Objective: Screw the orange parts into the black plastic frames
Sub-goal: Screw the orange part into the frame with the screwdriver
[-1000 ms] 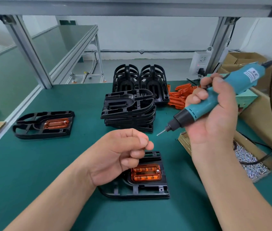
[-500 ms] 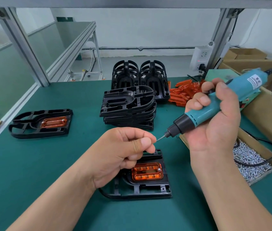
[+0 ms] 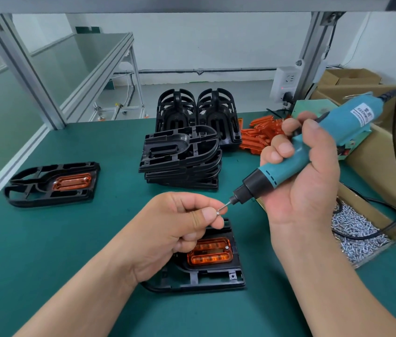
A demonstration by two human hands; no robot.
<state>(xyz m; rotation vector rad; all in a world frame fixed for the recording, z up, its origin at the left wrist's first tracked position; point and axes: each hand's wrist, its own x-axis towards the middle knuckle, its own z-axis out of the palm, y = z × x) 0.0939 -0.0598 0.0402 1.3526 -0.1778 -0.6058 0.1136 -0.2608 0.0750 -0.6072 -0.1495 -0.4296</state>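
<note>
Mid-frame, the left hand pinches a tiny screw onto the screwdriver tip, likely so it sticks there. The right hand has its fingers wrapped round the screwdriver. Below them, the orange part sits in the black frame.

Teal screwdriver, black frames, orange parts, green table

On the counter, two upright frames stand behind the stack of frames. Loose inserts lie right of the stack, a box of screws front-right, one fitted frame left, another frame before it.
</note>
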